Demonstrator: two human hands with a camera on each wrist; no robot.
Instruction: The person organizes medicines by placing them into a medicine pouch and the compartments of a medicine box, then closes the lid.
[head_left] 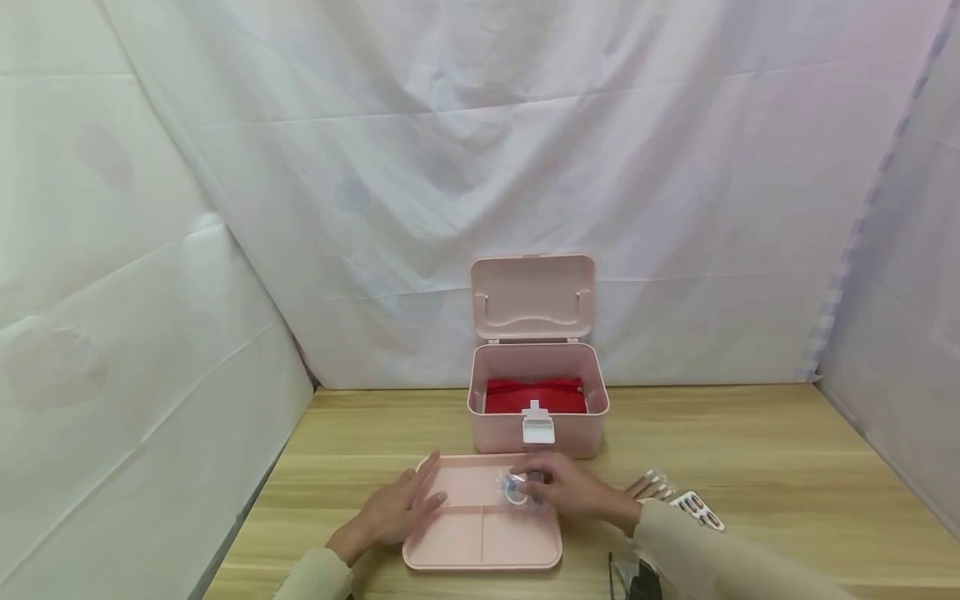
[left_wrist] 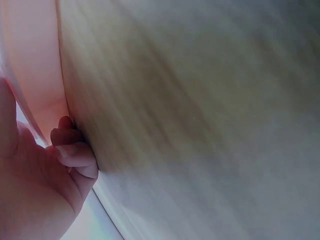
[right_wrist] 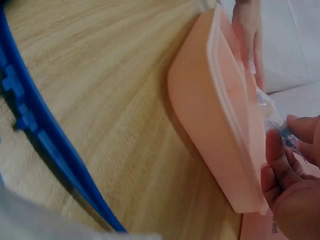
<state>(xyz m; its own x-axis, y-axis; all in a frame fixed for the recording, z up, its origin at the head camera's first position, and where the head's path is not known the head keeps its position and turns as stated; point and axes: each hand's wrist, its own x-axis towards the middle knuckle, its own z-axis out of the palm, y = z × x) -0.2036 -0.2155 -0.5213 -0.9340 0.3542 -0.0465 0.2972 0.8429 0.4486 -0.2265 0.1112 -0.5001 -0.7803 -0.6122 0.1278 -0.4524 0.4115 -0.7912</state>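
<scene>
A pale pink divided tray (head_left: 450,542) sits in front of the person, with one long section at the back and two smaller ones in front. At its left side, my left hand (head_left: 393,507) grips the rim, thumb over the inside. The left wrist view shows the curled fingers (left_wrist: 75,155) against the tray's outer wall. Over the right part of the back section, my right hand (head_left: 566,487) pinches a small clear plastic packet (head_left: 513,486) with a round blue and white item inside. The right wrist view shows the packet (right_wrist: 272,115) between thumb and fingers.
Behind the tray stands an open pink box (head_left: 540,433) holding a red pouch (head_left: 536,397). Right of the tray lie several brown sticks in clear wrap (head_left: 651,483) and a blister card (head_left: 699,510). A long blue plastic piece (right_wrist: 55,140) shows in the right wrist view.
</scene>
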